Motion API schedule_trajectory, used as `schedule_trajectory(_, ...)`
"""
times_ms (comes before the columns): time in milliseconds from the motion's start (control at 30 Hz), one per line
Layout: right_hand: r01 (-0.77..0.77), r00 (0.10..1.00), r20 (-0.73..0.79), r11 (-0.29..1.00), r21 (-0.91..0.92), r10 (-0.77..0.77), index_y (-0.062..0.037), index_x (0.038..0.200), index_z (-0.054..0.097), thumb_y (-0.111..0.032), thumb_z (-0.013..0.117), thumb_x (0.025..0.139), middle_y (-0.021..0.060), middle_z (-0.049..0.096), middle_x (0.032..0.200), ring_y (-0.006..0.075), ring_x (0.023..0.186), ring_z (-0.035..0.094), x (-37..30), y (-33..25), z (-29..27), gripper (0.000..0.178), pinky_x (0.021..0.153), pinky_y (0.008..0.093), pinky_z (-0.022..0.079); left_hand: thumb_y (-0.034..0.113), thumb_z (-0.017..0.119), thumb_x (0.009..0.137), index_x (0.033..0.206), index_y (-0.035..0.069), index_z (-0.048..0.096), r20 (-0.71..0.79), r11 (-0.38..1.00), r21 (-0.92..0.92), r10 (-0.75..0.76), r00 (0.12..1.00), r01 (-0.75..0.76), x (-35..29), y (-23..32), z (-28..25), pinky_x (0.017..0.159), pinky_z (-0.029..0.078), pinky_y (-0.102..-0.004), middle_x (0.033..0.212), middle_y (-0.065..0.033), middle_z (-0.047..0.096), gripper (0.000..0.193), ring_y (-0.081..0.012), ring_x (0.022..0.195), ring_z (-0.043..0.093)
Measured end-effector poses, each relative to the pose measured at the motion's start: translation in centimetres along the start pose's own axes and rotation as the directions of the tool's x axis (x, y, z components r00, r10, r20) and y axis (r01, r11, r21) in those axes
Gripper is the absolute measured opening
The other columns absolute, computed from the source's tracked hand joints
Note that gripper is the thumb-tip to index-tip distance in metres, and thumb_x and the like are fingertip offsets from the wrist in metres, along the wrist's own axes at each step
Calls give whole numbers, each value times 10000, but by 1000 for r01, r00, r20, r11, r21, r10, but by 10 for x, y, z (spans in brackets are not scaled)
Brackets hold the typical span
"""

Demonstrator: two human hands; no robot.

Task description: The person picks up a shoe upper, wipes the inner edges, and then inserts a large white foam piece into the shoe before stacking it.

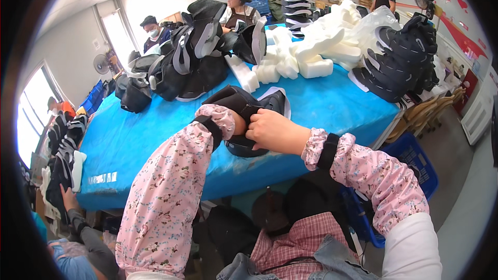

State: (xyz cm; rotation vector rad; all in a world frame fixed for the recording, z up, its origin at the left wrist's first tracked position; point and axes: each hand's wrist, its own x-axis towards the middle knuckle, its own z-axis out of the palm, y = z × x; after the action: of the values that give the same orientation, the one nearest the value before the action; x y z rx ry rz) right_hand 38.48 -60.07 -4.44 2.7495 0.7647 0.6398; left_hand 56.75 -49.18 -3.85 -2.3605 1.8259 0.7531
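Observation:
A black shoe [236, 99] with a pale sole edge lies in front of me, near the front of the blue-covered table [316, 111]. My left hand [239, 124] reaches into the shoe's opening. Only its wrist and back show; the fingers are hidden inside. My right hand [270, 128] is closed, with bent fingers gripping the edge of the shoe's upper beside my left wrist. Pink floral sleeves cover both my forearms.
Black shoes [192, 57] are heaped at the far left, and stacked shoes [397, 62] stand at the right. White foam inserts [314, 67] lie between them. A blue crate [415, 158] sits at lower right. Other people [239, 13] are across the table; a co-worker's hand [68, 197] is at left.

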Motion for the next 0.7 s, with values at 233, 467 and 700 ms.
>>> schedule_trajectory(233,33,999,-33,998,-51,-34,-145,728,626,-289,672,696,-9,621,731,168,802,585,-9,-13,1,154,762,296,415,206,527,858,933,36,643,-30,1000,2,-30,999,30,4,7,15,702,482,-346,854,-126,661,219,-263,778,618)
schedule_trajectory(467,-37,989,-144,998,-52,29,-124,736,618,-226,652,721,-2,614,714,166,777,593,-9,-9,4,109,742,300,424,197,524,869,957,32,631,-47,999,0,-45,998,45,6,5,16,710,485,-359,871,-132,657,215,-276,796,619)
schedule_trajectory(700,-154,988,1,978,141,155,-67,633,639,-393,749,634,88,619,652,257,709,623,-2,-6,-7,344,659,366,468,189,522,879,980,29,618,-85,998,10,-58,995,59,25,12,18,718,489,-372,887,-137,654,212,-289,813,619)
